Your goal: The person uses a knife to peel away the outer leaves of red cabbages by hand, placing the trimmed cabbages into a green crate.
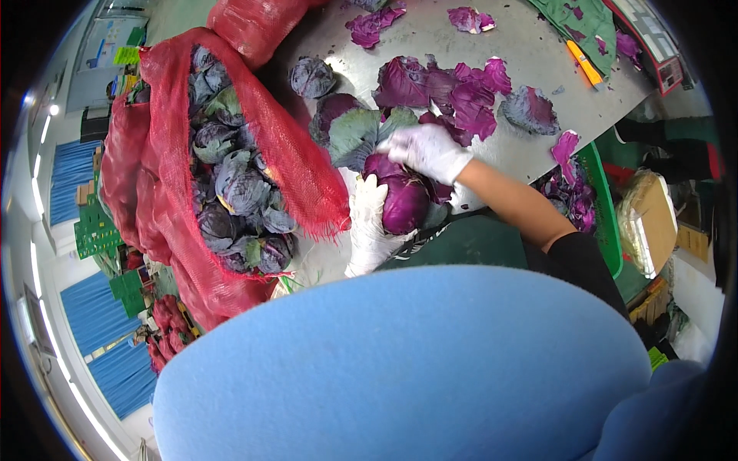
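A glossy purple cabbage head (405, 204) rests at the table's near edge, against the dark green apron. My left hand (369, 222), in a white glove, holds it from the left side. My right hand (429, 151), gloved too and slightly blurred, is at its upper side, by a large green-grey outer leaf (353, 137); whether its fingers grip a leaf I cannot tell. Loose purple leaves (450, 92) lie just beyond the hands. A whole cabbage (312, 76) with dull outer leaves sits farther back. On the left, an open red mesh sack (271, 132) holds several unpeeled cabbages (239, 181).
An orange-handled knife (583, 63) lies by a green cloth (594, 29) on the metal table (536, 155). A green crate (605, 213) with purple leaves stands at the right, below the table's edge. More full red sacks (124, 167) are at the left.
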Tool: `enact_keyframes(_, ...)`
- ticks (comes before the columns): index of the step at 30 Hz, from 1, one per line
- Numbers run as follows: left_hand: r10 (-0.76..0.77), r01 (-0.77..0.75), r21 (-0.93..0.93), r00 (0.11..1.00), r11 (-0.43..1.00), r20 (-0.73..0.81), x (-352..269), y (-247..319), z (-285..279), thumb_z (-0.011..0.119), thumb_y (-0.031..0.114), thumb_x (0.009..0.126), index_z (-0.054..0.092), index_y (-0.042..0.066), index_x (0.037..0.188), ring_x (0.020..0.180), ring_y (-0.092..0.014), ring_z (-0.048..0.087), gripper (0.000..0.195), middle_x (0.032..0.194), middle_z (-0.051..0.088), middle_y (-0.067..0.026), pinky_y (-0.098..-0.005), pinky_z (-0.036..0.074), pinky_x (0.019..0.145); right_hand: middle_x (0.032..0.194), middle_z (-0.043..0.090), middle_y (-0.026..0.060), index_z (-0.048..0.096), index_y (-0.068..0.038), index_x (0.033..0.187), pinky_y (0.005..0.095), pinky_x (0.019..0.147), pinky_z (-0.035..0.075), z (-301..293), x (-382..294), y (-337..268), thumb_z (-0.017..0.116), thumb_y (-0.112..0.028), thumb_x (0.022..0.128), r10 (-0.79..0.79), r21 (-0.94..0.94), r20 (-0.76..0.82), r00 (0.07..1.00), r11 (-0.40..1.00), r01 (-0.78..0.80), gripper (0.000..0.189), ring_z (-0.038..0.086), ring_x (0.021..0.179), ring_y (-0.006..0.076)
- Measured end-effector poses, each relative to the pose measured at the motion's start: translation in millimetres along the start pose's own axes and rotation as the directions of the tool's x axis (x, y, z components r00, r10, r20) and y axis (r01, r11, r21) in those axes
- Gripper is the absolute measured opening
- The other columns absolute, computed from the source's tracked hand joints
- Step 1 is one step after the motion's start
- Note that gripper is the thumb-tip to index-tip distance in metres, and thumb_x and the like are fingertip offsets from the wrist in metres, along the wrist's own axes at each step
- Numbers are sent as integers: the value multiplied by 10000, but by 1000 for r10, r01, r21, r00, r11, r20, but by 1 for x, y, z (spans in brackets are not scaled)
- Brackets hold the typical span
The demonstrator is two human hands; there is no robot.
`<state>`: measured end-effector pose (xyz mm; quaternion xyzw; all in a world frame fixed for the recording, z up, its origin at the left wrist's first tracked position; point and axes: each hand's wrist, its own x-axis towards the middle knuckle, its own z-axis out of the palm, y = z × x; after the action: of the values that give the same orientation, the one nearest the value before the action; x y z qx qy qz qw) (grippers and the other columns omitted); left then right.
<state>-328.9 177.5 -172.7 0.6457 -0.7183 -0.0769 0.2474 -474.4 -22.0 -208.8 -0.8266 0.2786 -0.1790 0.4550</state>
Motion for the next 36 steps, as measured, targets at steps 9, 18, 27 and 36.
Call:
enact_keyframes(9, -240, 140, -508, 961, 850, -137, -1, 1, 11, 1010, 201, 466, 262, 90, 1529, 1435, -351, 342, 1304, 1532, 295, -194, -453, 330, 1174, 1165, 667, 110, 577, -135, 1325, 333, 689, 546, -37, -39, 49, 635, -292, 946, 125, 102, -437, 891, 991, -89, 414, 653, 754, 237)
enact_keyframes(18, -76, 101, -106, 973, 989, 218, 82, 13, 16, 964, 398, 532, 191, 4, 1555, 1418, -384, 330, 1341, 1526, 306, -247, -418, 273, 1201, 1384, 572, 168, 293, -252, 1569, 423, 988, 497, -52, -76, -14, 470, -190, 962, 404, -198, 23, 914, 898, -392, 635, 625, 1156, 344)
enact_keyframes(27, -132, 153, -157, 981, 976, 140, 117, 19, 48, 946, 478, 548, 190, -70, 1509, 1390, -406, 321, 1340, 1487, 264, -285, -434, 268, 1183, 999, 683, 183, 98, -175, 1610, 435, 729, 564, -41, -108, -17, 614, -121, 864, 162, -297, -290, 943, 922, -250, 909, 683, 840, 330)
enact_keyframes(36, -128, 137, -101, 988, 985, 88, 139, 33, 62, 881, 478, 596, 317, -97, 1447, 1340, -467, 374, 1172, 1441, 359, -335, -495, 322, 1135, 1039, 692, 186, 18, -189, 1612, 452, 761, 565, -46, -75, -5, 513, -120, 934, 451, -331, -180, 874, 809, -486, 842, 709, 899, 338)
